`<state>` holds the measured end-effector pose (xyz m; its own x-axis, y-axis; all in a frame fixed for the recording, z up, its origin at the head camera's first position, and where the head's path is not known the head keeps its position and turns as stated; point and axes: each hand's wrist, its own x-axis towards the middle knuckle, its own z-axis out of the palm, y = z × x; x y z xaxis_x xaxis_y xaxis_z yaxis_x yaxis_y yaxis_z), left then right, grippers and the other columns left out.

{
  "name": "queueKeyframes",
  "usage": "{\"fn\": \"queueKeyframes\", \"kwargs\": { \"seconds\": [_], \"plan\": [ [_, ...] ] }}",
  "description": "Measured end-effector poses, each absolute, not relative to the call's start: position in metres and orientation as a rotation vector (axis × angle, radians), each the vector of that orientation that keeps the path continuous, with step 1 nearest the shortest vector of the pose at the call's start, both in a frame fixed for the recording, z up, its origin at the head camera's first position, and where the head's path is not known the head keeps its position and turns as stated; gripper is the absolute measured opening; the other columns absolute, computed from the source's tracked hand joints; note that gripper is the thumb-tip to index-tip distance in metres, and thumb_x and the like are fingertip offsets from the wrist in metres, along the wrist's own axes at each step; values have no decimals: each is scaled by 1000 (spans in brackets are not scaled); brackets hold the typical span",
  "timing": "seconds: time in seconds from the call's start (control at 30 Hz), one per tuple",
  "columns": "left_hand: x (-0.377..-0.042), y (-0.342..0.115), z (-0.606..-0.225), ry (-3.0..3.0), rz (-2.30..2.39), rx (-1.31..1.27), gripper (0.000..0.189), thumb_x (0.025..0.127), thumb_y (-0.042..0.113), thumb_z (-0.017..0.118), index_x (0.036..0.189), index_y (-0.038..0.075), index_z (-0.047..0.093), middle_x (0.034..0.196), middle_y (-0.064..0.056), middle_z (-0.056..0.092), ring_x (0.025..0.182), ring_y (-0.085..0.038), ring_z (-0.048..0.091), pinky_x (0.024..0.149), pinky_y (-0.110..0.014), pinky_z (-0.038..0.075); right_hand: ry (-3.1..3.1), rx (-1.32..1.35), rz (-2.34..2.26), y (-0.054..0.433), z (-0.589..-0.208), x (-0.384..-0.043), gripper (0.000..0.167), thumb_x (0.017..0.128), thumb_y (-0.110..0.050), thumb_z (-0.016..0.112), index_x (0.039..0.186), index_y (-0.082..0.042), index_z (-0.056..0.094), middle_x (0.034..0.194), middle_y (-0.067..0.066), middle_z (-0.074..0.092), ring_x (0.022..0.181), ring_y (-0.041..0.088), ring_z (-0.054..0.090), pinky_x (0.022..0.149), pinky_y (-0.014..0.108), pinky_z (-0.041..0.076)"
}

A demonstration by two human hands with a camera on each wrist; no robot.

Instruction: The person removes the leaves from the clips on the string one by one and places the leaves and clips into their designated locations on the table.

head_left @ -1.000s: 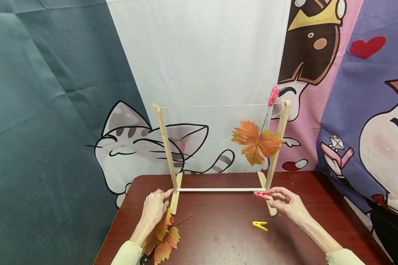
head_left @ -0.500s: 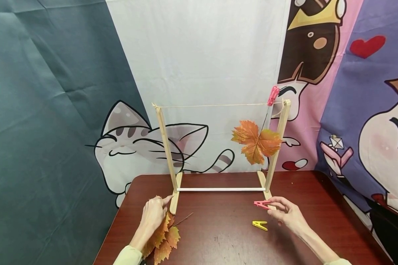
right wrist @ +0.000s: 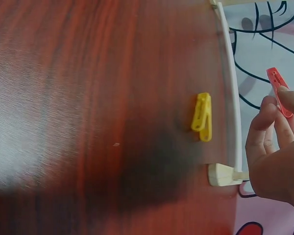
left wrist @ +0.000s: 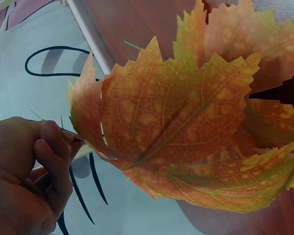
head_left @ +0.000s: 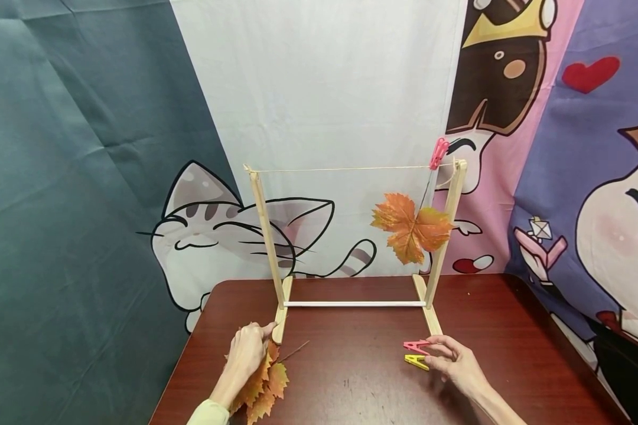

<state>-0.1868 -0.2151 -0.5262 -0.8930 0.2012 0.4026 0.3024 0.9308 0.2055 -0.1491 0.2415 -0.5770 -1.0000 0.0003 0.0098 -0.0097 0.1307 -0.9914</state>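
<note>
My left hand (head_left: 247, 352) pinches the stem of an orange artificial maple leaf (left wrist: 171, 117), whose blade hangs below the wrist in the head view. A second leaf (head_left: 270, 389) with its stem shows on the table beside it. In my right hand (head_left: 454, 363) a pink clothespin (right wrist: 279, 90) is held between thumb and fingers, above the tabletop. Just under it in the head view lies a yellow clothespin (head_left: 416, 362). Another pink clothespin (head_left: 439, 153) clips a hanging orange leaf (head_left: 413, 229) to the string (head_left: 345, 169) near its right end.
A wooden frame carries the string between a left post (head_left: 266, 236) and a right post (head_left: 446, 233). A white rod (head_left: 353, 304) joins its feet low over the brown table (head_left: 351, 354). Behind hangs a cloth backdrop (head_left: 329, 77) printed with cartoon figures.
My right hand has come down toward me with the pink clothespin, now close to the yellow one. The left hand has drawn back slightly toward me with the leaf.
</note>
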Motion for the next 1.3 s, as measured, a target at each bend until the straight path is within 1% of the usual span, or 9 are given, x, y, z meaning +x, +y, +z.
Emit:
{"fn": "queueKeyframes", "kwargs": {
  "seconds": [0.17,0.33,0.5,0.6,0.8,0.93,1.03,1.17,1.3],
  "plan": [
    [-186,-215,-532,-2684,-347,-382,38,76,-7,72,103,17,81,63,-3,51,59,-37,60,48,-45,48,-2366,-50,2062,239,-587,-146,37,81,4,77,115,4,62,107,19,72,66,12,63,45,32,46],
    [-186,-215,-539,-2692,-342,-388,38,74,-8,72,103,16,81,65,-4,53,59,-37,61,47,-45,47,-2356,-58,2085,239,-593,-143,37,81,3,77,116,4,62,109,20,71,67,13,64,45,34,48],
    [-185,-214,-543,-2690,-337,-387,40,74,-7,72,103,19,81,67,-4,55,55,-36,60,45,-44,46,-2361,-1,2103,240,-598,-140,37,83,2,76,116,6,61,110,20,71,66,17,64,47,37,50],
    [-184,-214,-544,-2679,-352,-396,40,74,-7,71,102,19,81,67,-3,55,54,-35,60,44,-44,46,-2358,-3,2121,240,-600,-139,36,84,3,76,117,6,61,109,17,72,67,18,64,47,38,52],
    [-183,-212,-548,-2676,-363,-405,35,77,-6,72,101,18,82,67,-3,56,54,-36,60,44,-44,46,-2368,-76,2103,238,-605,-138,39,82,3,77,118,6,61,107,19,71,63,15,62,47,35,51],
    [-182,-210,-551,-2685,-362,-401,30,81,-1,74,101,19,82,66,-3,54,54,-35,60,44,-43,46,-2355,-98,2114,236,-608,-137,40,82,3,77,118,7,61,106,20,71,58,14,58,46,32,49],
    [-181,-210,-554,-2696,-362,-394,29,80,0,76,100,19,82,65,-1,52,53,-34,59,44,-42,45,-2354,-90,2137,236,-610,-137,40,82,4,76,119,8,60,107,22,70,57,13,56,46,31,48],
    [-181,-210,-557,-2691,-365,-404,31,75,-1,78,98,19,81,64,0,50,52,-33,58,43,-42,44,-2349,-95,2160,235,-613,-136,40,82,5,76,119,9,60,108,22,70,57,12,56,47,30,48],
    [-182,-211,-561,-2690,-365,-405,29,75,0,79,98,19,81,65,1,49,51,-31,57,43,-41,43,-2353,-118,2174,235,-615,-136,41,83,4,76,120,8,59,108,21,70,59,12,57,48,28,47]
  ]
}}
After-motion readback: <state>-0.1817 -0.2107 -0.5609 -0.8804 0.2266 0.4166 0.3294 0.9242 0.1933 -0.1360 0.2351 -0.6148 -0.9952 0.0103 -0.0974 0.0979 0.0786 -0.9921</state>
